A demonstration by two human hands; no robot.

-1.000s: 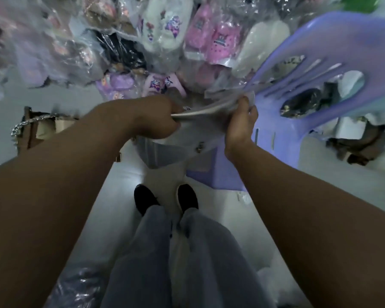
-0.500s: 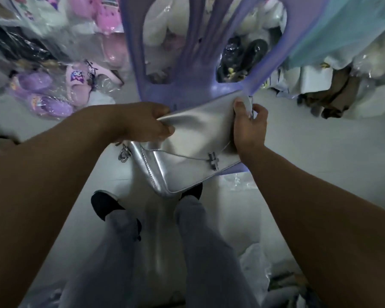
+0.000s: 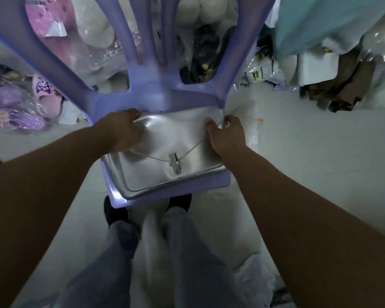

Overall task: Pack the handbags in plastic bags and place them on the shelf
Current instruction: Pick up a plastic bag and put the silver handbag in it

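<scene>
Purple chair (image 3: 165, 96) carries silver handbag (image 3: 162, 174); left grip (image 3: 120, 132) clutches top edge, right grip (image 3: 227, 134) pinches corner.

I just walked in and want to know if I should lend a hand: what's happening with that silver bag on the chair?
A person stands over a purple plastic chair with a silver handbag lying flat on its seat, clasp side up. The left hand grips the bag's upper left corner and the right hand pinches its upper right corner. Whether a plastic bag is already around it cannot be told. Bagged slippers lie on the floor behind the chair.
</scene>
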